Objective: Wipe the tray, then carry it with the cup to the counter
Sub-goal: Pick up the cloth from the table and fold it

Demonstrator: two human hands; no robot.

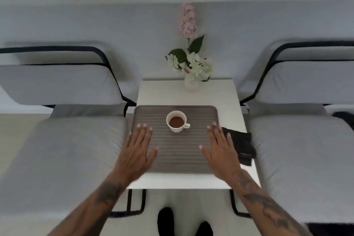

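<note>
On the small white worktop (183, 96) between two grey cushioned seats, in the head view, we see a ribbed brown tray (177, 147) lying flat and filling most of the near half of the surface. A white cup (176, 121) of brown liquid stands upright on the tray's far-middle part, its handle turned to the right. Our left hand (137, 151) is spread flat, fingers extended and slightly splayed, over the tray's left edge; our right hand (220, 149) is spread the same way over the tray's right side. Both hands are open and grip nothing, and we cannot tell whether the palms rest on the tray or hover just above it. The cup sits between the two hands, apart from both. Just beside the right hand, a dark folded cloth (240, 145) lies on the worktop against the tray's right edge, partly covered by our fingers. At the far end of the worktop a pale vase (191, 84) with white and pink flowers stands upright, well apart from the tray. Below the worktop's near edge we see two dark shoes (165, 220) on the pale floor.
</note>
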